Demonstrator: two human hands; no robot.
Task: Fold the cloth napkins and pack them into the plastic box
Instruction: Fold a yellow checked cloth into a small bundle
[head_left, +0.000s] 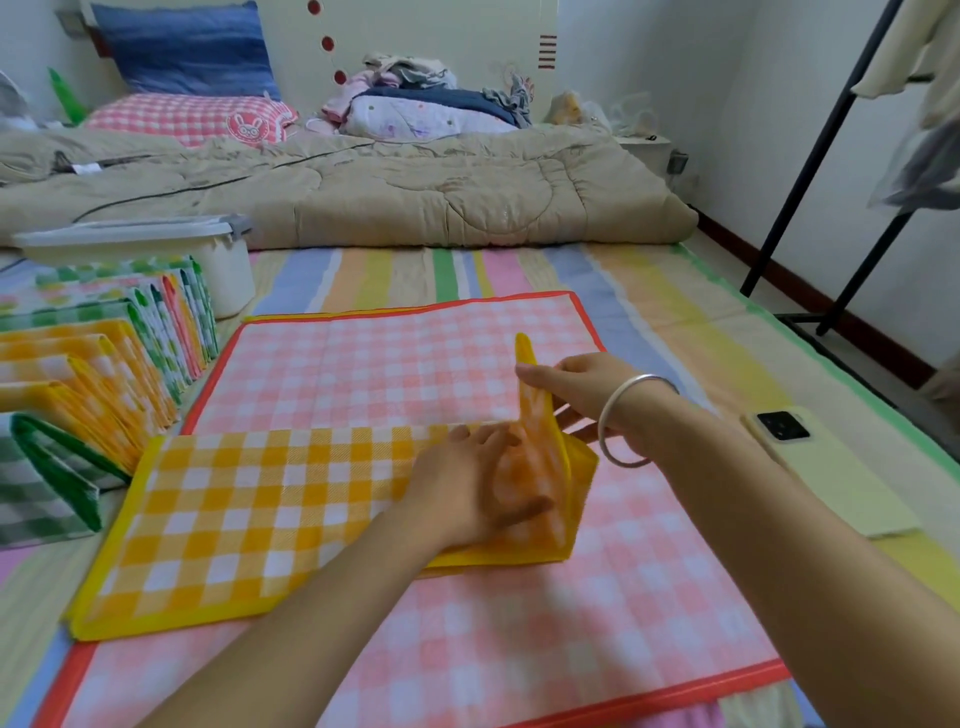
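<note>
A yellow checked napkin (249, 519) lies folded into a long band on top of a spread pink checked napkin (395, 374). Its right end stands lifted off the band. My right hand (576, 395) pinches that raised end between thumb and fingers. My left hand (478, 488) lies with straight fingers on the band just left of the fold, pressing it down. A row of folded yellow, green and pink napkins (93, 374) stands at the left. Behind them sits the white plastic box (228, 270) with its lid on.
All of this lies on a striped sheet (691, 312). A phone (810, 457) rests to the right of my right arm. A beige quilt (363, 187), pillows and clothes fill the back. A black rack (810, 171) stands at the right.
</note>
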